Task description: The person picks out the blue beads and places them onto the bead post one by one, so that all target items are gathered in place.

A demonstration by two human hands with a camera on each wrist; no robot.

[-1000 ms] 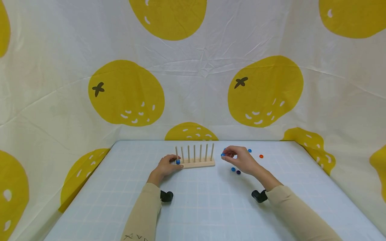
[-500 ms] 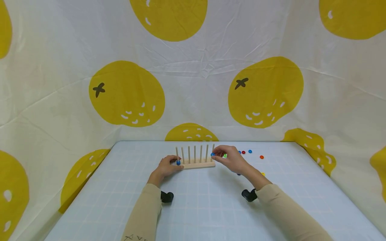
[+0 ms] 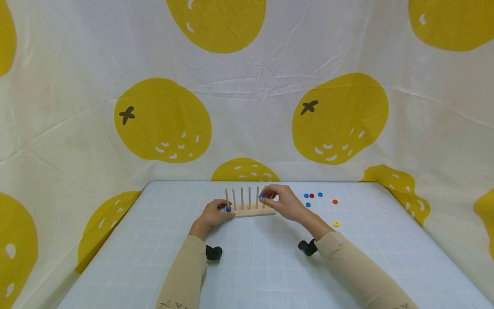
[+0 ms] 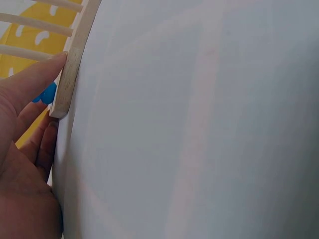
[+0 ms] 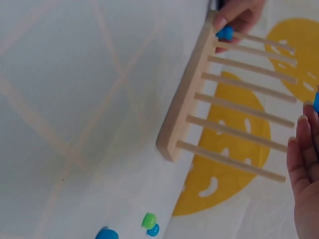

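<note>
A wooden peg rack (image 3: 252, 212) stands on the table, its several thin pegs pointing up. At its left end my left hand (image 3: 211, 213) grips the base, thumb along the front edge (image 4: 70, 74) and fingers behind. Blue beads (image 5: 225, 33) sit low on the leftmost peg, beside that thumb. My right hand (image 3: 287, 204) pinches a blue ring-shaped bead (image 3: 262, 196) between thumb and fingertips, in front of the rack's right-hand pegs and below their tops. In the right wrist view this bead (image 5: 316, 102) shows only partly at the right edge, beyond the peg tips.
Loose beads lie right of the rack: several blue ones (image 3: 308, 205), a red one (image 3: 311, 195), an orange one (image 3: 335, 201) and a yellow one (image 3: 336, 224). A green bead (image 5: 149, 220) shows in the right wrist view. A fruit-patterned curtain (image 3: 251, 128) hangs behind the table.
My right hand has carried the blue bead leftward from beside the rack to its right-hand pegs. Red and yellow beads it had covered now show. My left hand has stayed on the rack.
</note>
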